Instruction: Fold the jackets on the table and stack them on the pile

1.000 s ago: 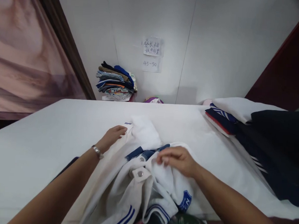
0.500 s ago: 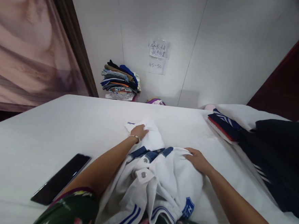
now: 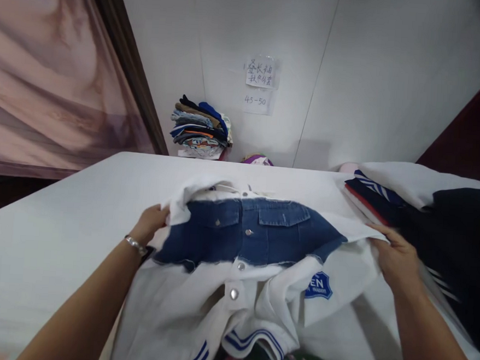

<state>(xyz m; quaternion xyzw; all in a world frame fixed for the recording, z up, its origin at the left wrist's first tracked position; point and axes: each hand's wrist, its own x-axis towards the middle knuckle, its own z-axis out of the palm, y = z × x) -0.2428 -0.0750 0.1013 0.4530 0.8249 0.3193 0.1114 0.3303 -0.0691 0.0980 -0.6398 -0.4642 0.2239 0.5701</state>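
Observation:
A white jacket [image 3: 269,234] with a dark blue denim panel across the chest is stretched between my hands over the table and my lap. Silver snaps run down its front, and a blue badge [image 3: 320,285] sits on the white cloth at the right. My left hand [image 3: 151,226], a silver bracelet at its wrist, is closed on the jacket's left side. My right hand [image 3: 397,254] pinches the white cloth at the far right. Blue-striped cuffs hang near my lap, and the lower part of the jacket is bunched.
The white table [image 3: 87,191] reaches towards the wall. Folded dark and white garments [image 3: 461,239] lie along its right side. Beyond the far edge stands a stack of folded clothes [image 3: 202,127]. Two handwritten paper notes [image 3: 260,85] are on the wall; a pink curtain [image 3: 53,79] hangs at left.
My hands have moved apart, left hand leftward and right hand rightward, spreading the bunched jacket so its denim panel shows. The dark phone on the left is no longer visible.

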